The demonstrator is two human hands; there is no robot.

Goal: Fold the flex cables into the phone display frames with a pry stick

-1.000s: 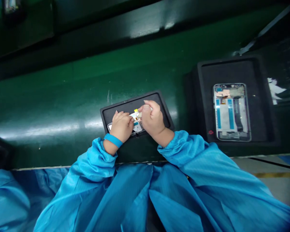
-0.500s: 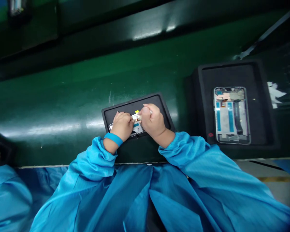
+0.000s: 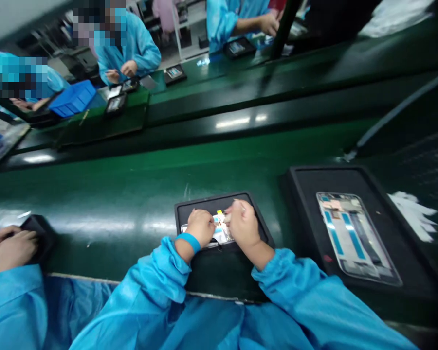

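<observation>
An opened phone (image 3: 224,237) with bare inner parts and blue strips lies in a black tray (image 3: 184,209) in front of me. A small yellow tab (image 3: 219,212) shows at its far edge. My left hand (image 3: 201,227) is closed over the phone's left part, fingertips pinched near its middle. Over the right part, my right hand (image 3: 244,226) is curled into a fist-like grip, thumb side toward the phone. What either hand pinches is too small or hidden to make out. A short black strip (image 3: 219,244) sticks out at the phone's near edge.
To the right, another opened phone (image 3: 355,238) lies on a stack of black trays (image 3: 301,187). White paper strips (image 3: 414,214) are beyond it. At left, a co-worker's hands (image 3: 16,245) are at a black tray. Across the bench, other people work near a blue bin (image 3: 73,98).
My view has tilted up, so people across the bench now show and the trays sit lower. Both my hands stay closed over the same phone, with little change in their grip.
</observation>
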